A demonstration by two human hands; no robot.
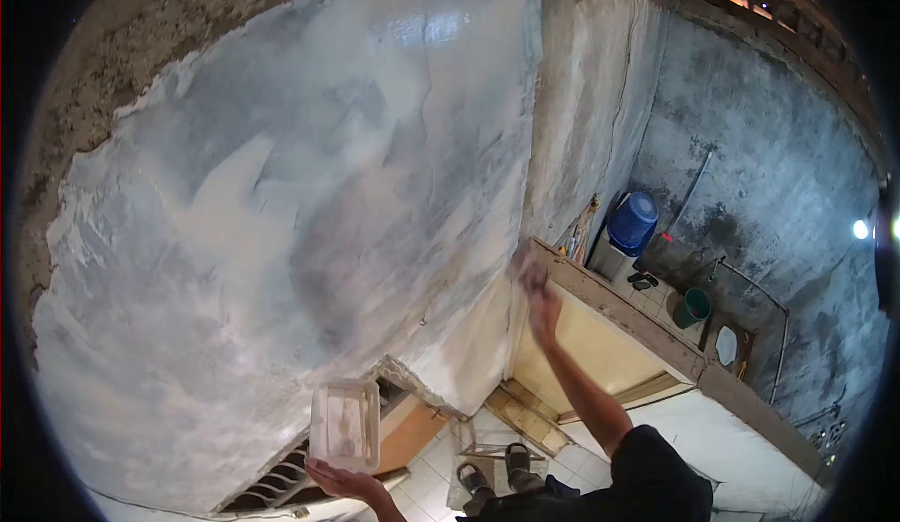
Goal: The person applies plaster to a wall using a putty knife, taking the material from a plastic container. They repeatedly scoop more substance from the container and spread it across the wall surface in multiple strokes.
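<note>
My left hand [339,479] supports a clear rectangular plastic container [323,428] from below, held out in front of the wall. A little whitish residue shows on the container's bottom. My right arm reaches up and forward, and my right hand [537,288] is close to the right edge of the wall, by the end of a ledge. Motion blurs its fingers, so I cannot tell whether it holds anything. The wall [234,269] before me is coated in patchy grey and white, with streaks and a ragged border against bare brown masonry.
A brown-topped low partition [619,306] runs to the right. Behind it are a blue bucket [633,222], a green pail [692,307] and pipes [757,288]. Below are an orange-brown panel [412,433], a curved grille [267,484] and my sandalled feet [517,461] on a small platform.
</note>
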